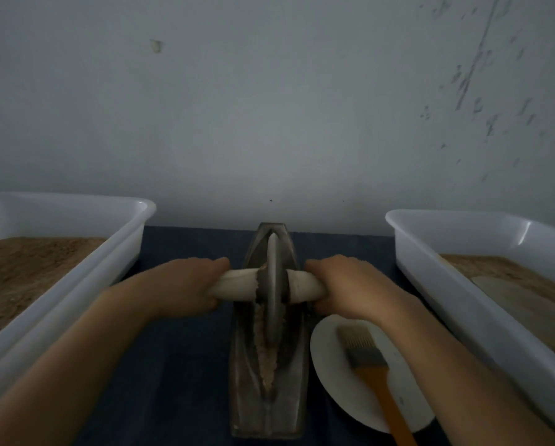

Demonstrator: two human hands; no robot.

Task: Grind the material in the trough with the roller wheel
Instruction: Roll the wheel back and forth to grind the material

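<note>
hands grip the pale handle ends: left hand (186, 286), right hand (350, 286); grey metal roller wheel (272, 284) upright in long grey trough (297, 394) over pinkish-brown ground material (266, 362).

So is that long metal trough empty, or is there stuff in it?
Not empty. The trough holds a strip of pinkish-brown material along its groove, on the near side of the roller wheel.

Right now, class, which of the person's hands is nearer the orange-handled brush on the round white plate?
Right. The right hand grips the handle just above the brush; the left hand is across the trough.
</note>
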